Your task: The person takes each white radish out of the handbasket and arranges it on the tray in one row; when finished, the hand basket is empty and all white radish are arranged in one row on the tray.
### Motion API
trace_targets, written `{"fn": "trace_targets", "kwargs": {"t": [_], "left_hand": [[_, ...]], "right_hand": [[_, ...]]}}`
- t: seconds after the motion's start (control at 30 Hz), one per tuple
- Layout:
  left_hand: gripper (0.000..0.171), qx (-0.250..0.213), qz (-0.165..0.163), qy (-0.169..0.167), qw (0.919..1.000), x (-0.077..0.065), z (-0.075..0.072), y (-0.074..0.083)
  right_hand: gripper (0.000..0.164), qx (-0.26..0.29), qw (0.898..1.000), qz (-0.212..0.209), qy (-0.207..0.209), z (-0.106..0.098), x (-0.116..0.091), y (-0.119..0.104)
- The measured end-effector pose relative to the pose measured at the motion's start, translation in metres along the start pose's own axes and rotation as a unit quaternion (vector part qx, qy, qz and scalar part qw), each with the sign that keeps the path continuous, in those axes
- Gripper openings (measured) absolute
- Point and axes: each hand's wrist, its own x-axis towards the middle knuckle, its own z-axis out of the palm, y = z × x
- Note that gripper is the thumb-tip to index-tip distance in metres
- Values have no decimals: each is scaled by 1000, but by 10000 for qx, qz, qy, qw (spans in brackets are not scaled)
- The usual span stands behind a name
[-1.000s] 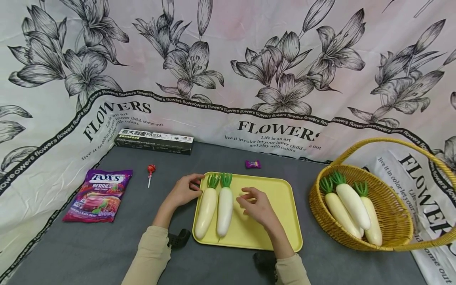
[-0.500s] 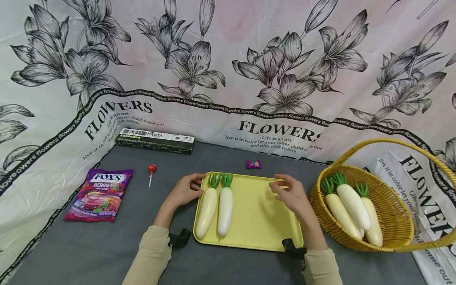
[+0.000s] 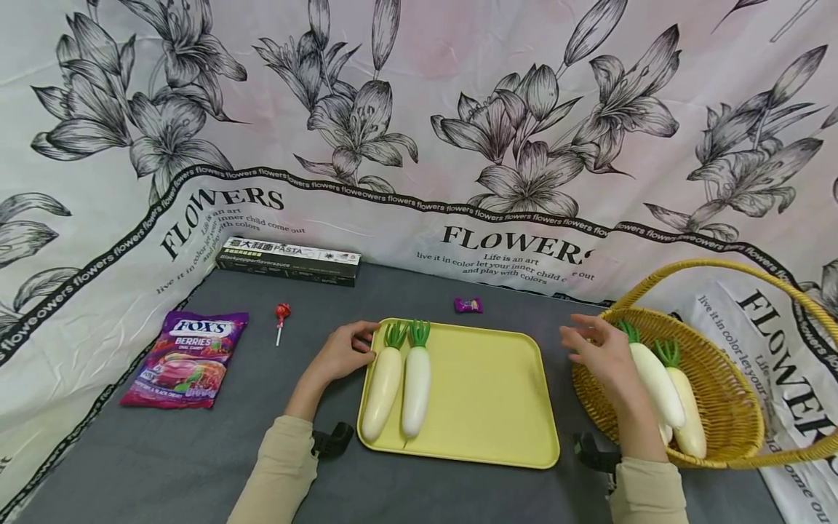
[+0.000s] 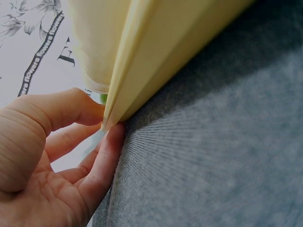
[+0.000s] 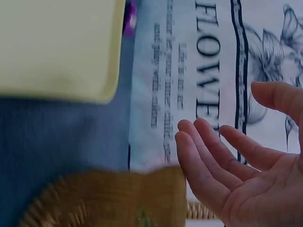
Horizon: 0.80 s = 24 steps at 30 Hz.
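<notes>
Left fingers (image 4: 103,163) are pinching the tray (image 3: 487,393) by its edge, probably to steady it, radishes (image 3: 416,393) just beside them, while the right fingers (image 5: 196,165) hang loosely spread, empty, near the basket (image 3: 729,393).

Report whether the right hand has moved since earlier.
Yes, the right hand has moved rightward in the head view, from over the yellow tray toward the wicker basket.

On the glossy purple plastic bag (image 3: 186,362) I can read "FOX'S" and "BERRIES", and on the long black-and-white cardboard box (image 3: 288,263), "PASTA" and "Blackpepperflavorsauce". The white flower-printed cloth (image 3: 425,109) says "FLOWERS", "Life is an art" and "live it in color let your inner child come out and play with colors", with "flowers" repeating along its black band (image 3: 347,191).
</notes>
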Motion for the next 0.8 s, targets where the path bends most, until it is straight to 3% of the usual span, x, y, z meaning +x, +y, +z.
{"fn": "trace_targets", "kwargs": {"t": [0.33, 0.5, 0.7, 0.8], "left_hand": [[52, 10, -37, 43, 10000, -1, 0, 2], [52, 22, -35, 51, 10000, -1, -1, 2], [52, 43, -44, 60, 10000, -1, 0, 2], [52, 11, -30, 46, 10000, -1, 0, 1]], "right_hand": [[73, 155, 9990, 179, 371, -52, -5, 19], [52, 607, 9975, 166, 314, -73, -6, 28], [43, 960, 9940, 391, 354, -89, -5, 39], [56, 748, 9950, 495, 428, -95, -5, 44]]}}
